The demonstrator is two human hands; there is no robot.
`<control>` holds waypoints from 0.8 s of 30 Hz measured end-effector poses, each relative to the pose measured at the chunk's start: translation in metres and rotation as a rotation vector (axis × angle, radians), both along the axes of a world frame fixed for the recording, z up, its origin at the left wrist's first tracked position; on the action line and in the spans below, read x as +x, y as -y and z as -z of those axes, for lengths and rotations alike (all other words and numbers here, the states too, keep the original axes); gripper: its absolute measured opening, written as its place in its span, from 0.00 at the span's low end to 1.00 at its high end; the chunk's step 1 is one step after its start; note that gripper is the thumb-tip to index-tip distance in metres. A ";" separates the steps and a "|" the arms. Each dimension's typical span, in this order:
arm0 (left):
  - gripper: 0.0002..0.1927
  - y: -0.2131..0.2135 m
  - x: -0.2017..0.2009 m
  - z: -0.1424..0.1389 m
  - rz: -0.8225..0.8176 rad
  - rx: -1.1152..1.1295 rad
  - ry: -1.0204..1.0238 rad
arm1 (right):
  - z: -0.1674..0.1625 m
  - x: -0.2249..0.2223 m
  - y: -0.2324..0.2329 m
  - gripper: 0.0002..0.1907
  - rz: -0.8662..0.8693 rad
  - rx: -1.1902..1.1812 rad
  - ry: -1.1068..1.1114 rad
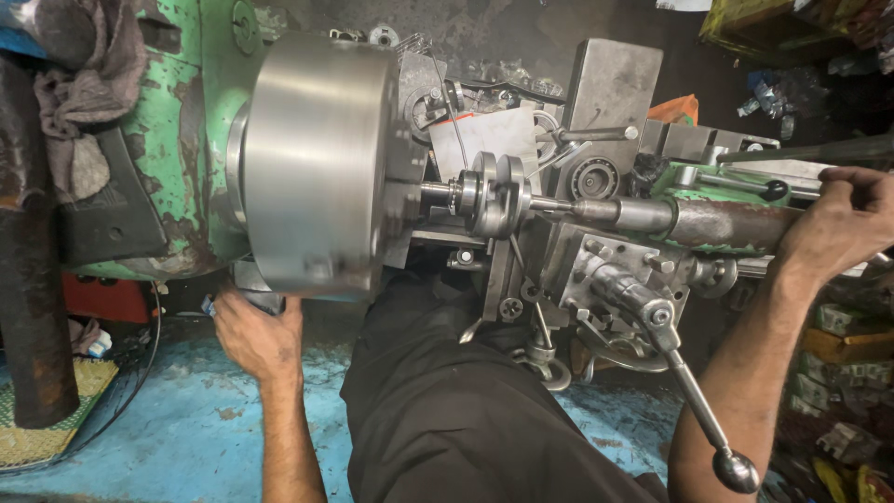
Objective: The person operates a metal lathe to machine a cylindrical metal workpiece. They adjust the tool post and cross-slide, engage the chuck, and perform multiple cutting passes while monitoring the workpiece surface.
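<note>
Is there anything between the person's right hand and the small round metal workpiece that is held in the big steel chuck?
Yes. The right hand rests at the far end of the rusty brown tailstock barrel, whose pointed centre meets the small round metal workpiece. The grey tool post with its long ball-ended handle sits just below this line.

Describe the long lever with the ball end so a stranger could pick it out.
Start at the big steel chuck on the green lathe, then go right, past the tailstock barrel. The lever slants down from there; alone among the handles, it ends in a shiny ball knob.
</note>
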State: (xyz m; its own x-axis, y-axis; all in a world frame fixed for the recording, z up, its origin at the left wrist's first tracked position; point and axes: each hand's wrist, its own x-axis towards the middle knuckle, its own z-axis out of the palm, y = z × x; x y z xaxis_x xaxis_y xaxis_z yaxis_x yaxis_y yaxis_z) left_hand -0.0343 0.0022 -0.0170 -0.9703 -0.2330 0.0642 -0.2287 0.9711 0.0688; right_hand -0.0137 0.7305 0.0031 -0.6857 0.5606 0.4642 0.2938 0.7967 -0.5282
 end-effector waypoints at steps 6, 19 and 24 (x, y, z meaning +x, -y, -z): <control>0.49 -0.001 -0.001 -0.001 0.020 0.014 -0.036 | 0.000 0.002 0.002 0.14 0.003 -0.011 0.005; 0.46 -0.007 -0.005 -0.010 0.006 0.040 -0.047 | -0.008 -0.003 0.010 0.15 0.018 -0.031 0.008; 0.46 -0.007 -0.005 -0.010 0.009 0.030 -0.051 | -0.006 -0.002 0.008 0.14 0.004 -0.032 0.004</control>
State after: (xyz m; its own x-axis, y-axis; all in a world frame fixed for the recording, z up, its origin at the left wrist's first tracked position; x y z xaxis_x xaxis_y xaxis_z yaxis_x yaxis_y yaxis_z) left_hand -0.0396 0.0094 -0.0071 -0.9681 -0.2269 0.1062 -0.2154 0.9704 0.1095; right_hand -0.0161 0.7228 0.0096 -0.6851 0.5781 0.4433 0.2995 0.7782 -0.5519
